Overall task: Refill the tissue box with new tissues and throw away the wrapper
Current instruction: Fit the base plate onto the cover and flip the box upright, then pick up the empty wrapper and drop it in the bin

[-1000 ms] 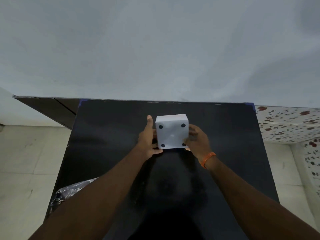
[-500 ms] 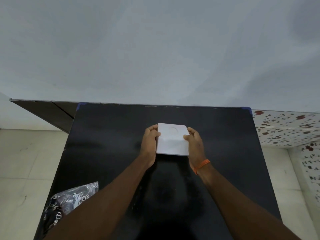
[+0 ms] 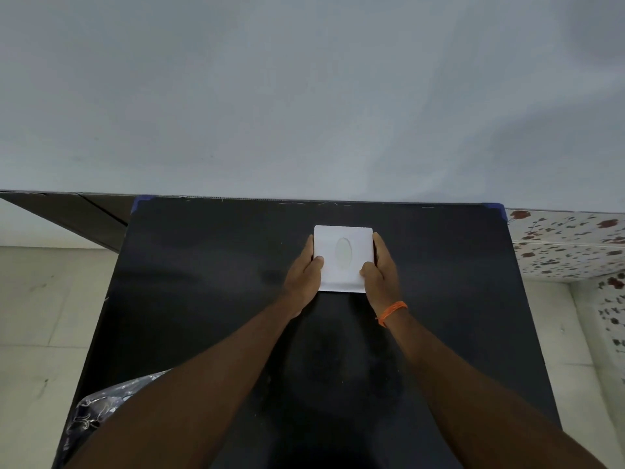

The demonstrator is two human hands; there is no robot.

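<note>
A white square tissue box stands on the black table near its far edge, its top with an oval opening facing up. My left hand grips the box's left side, thumb on the top. My right hand, with an orange band at the wrist, grips the right side the same way. A dark patterned plastic wrapper lies at the table's near left corner, partly hidden behind my left forearm.
The table's far edge meets a pale grey wall. Beige floor tiles lie to the left. White tiles with red flowers are at the right. A dark board leans at the far left.
The box was bottom-up, showing dark feet; both hands turned it over, and it now rests with the oval opening on top.
</note>
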